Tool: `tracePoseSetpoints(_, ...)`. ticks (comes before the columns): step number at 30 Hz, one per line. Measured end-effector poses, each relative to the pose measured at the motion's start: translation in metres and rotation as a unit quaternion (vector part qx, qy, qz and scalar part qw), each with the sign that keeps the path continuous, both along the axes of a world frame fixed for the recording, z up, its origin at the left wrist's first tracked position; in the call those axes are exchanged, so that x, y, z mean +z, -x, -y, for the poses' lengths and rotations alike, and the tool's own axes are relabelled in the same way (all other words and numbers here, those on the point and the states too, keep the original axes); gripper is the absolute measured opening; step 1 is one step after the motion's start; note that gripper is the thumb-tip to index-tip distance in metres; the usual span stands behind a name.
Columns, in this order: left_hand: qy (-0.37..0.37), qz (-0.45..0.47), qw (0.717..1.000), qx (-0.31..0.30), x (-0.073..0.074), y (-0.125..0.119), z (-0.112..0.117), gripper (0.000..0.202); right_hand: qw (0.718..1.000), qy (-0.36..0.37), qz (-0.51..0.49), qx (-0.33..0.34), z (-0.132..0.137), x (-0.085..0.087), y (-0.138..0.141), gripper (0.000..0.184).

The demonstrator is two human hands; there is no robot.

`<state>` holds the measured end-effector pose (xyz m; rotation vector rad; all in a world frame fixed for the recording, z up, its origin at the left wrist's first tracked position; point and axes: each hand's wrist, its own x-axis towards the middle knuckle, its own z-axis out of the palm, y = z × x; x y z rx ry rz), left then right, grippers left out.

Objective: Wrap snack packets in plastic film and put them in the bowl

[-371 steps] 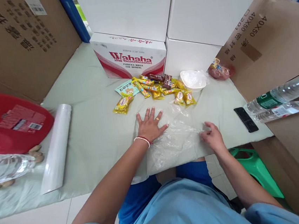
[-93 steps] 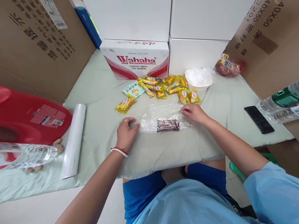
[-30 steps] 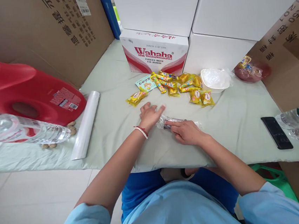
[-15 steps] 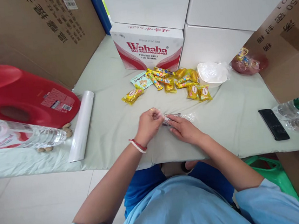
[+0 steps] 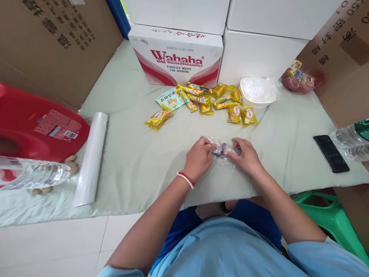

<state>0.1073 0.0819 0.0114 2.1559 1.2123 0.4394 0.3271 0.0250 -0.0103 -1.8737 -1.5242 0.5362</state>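
Observation:
A small dark item in crumpled clear plastic lies on the pale green tablecloth between my hands. What is inside the plastic is too blurred to name. My left hand is closed, pinching the left side of this bundle between thumb and fingers. From the right, my right hand touches it with the thumb, while its other fingers stand apart above, not closed round it. Loose clear film spreads behind and in front of the bundle. Beyond my hands lie several yellow-wrapped snacks and a light green packet.
A white tub holding clear plastic stands behind the snacks, before white boxes. At left are a film roll, a red jug, a water bottle and peanuts. A phone and bottles lie right.
My left hand has shifted right and grips the bundle's side. My right hand has lifted from lying flat on it and moved right, fingers apart. The plastic film now spreads nearer me.

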Motion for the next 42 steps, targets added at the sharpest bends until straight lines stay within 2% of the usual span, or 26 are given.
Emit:
tracePoseSetpoints(3,0.016,-0.008,1.0,0.006,0.001,0.002,-0.004,0.044,0.999,0.022,0.023,0.026,0.004,0.0,-0.004,0.02)
tracePoseSetpoints(4,0.016,-0.014,1.0,0.007,0.001,0.003,-0.005,0.044,0.999,0.018,0.02,0.021,0.007,0.001,-0.006,0.016)
tracePoseSetpoints(6,0.011,-0.028,1.0,0.008,0.003,0.003,-0.003,0.046,1.0,0.009,0.0,0.007,0.011,0.008,-0.01,0.014)
tracePoseSetpoints(8,-0.002,-0.044,0.999,0.007,0.005,0.002,0.001,0.045,0.998,0.038,-0.06,0.002,0.012,0.017,-0.009,0.015)
tracePoseSetpoints(10,-0.026,-0.065,0.998,0.003,0.006,-0.001,0.006,0.043,0.986,0.085,-0.141,0.004,0.005,0.025,0.0,0.016)
tracePoseSetpoints(12,-0.061,-0.085,0.994,-0.009,0.007,-0.005,0.012,0.039,0.976,0.102,-0.194,0.001,-0.01,0.031,0.016,0.018)
tracePoseSetpoints(16,-0.107,-0.095,0.989,-0.031,0.005,-0.007,0.019,0.035,0.98,0.104,-0.172,0.009,-0.049,0.031,0.052,0.011)
tracePoseSetpoints(19,-0.068,-0.015,0.997,-0.026,0.002,0.007,0.014,0.039,0.981,0.125,-0.146,0.031,-0.062,0.026,0.065,0.009)
tracePoseSetpoints(20,-0.046,0.027,0.999,-0.003,0.001,0.014,0.01,0.043,0.98,0.126,-0.146,0.04,-0.062,0.025,0.066,0.009)
tracePoseSetpoints(22,-0.018,0.076,0.992,0.097,-0.003,0.023,0.001,0.042,0.98,0.119,-0.152,0.053,-0.058,0.023,0.066,0.008)
tracePoseSetpoints(24,-0.008,0.049,0.978,0.201,-0.008,0.024,-0.007,0.033,0.98,0.111,-0.154,0.055,-0.054,0.023,0.065,0.008)
tracePoseSetpoints(26,-0.009,0.005,0.975,0.221,-0.014,0.016,-0.013,0.035,0.979,0.113,-0.161,0.053,-0.052,0.022,0.065,0.009)
tracePoseSetpoints(29,-0.024,0.018,0.983,0.182,-0.018,-0.002,-0.013,0.034,0.975,0.122,-0.182,0.033,-0.049,0.02,0.064,0.01)
tracePoseSetpoints(32,-0.045,0.062,0.978,0.195,-0.013,-0.015,-0.004,0.033,0.969,0.103,-0.224,0.013,-0.036,0.021,0.062,0.013)
tracePoseSetpoints(35,-0.078,0.105,0.977,0.17,-0.004,-0.023,0.017,0.034,0.946,0.065,-0.316,-0.014,-0.012,0.025,0.059,0.032)
tracePoseSetpoints(38,-0.155,0.112,0.98,0.048,-0.003,-0.029,0.046,0.036,0.898,0.054,-0.433,-0.06,0.014,0.028,0.054,0.051)
tracePoseSetpoints(40,-0.186,0.12,0.973,-0.058,-0.009,-0.03,0.064,0.033,0.879,0.053,-0.465,-0.092,0.026,0.026,0.048,0.052)
tracePoseSetpoints(42,-0.171,0.15,0.964,-0.134,-0.018,-0.028,0.076,0.027,0.869,0.056,-0.478,-0.114,0.032,0.021,0.042,0.051)
